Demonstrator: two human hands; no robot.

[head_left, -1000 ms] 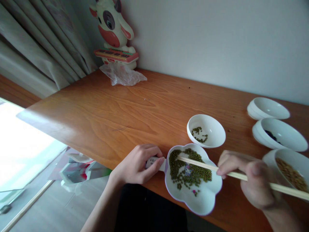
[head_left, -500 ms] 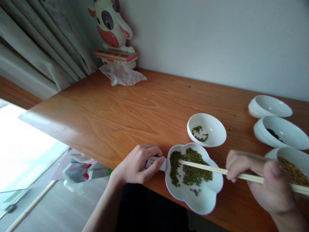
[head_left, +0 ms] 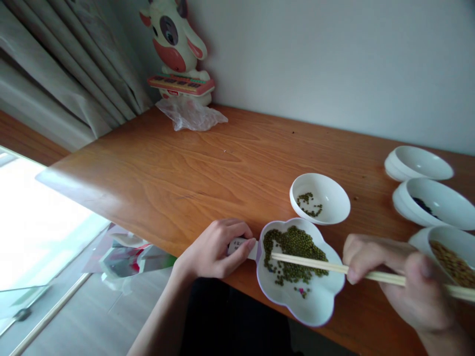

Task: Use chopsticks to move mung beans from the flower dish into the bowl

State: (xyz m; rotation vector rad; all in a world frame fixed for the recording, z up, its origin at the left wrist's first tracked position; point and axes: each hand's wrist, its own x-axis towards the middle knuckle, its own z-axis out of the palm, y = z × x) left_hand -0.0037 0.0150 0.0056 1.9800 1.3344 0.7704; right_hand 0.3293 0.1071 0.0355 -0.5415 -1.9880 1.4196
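My left hand (head_left: 222, 249) is closed on the short labelled handle of a white flower-shaped dish (head_left: 315, 306) with a lilac rim, at the table's front edge. Green mung beans (head_left: 297, 242) lie in the dish, heaped toward its far and left lobes, with a tiny pink bit among a few beans nearer me. My right hand (head_left: 401, 282) grips a pair of wooden chopsticks (head_left: 330, 266), their tips down among the beans at the dish's left side. Just beyond the dish stands a round white bowl (head_left: 337, 198) with a small scatter of mung beans inside.
Along the right stand white bowls: one at the back (head_left: 419, 160), one with dark beans (head_left: 452, 202) and one with brown grains (head_left: 454, 259), partly behind my right hand. A cow toy keyboard (head_left: 181, 84) and a crumpled plastic bag (head_left: 193, 116) occupy the back left corner.
The chopstick tips have moved slightly left and toward me through the beans. The gap between the two bean heaps has mostly closed at the top. My left hand still holds the handle.
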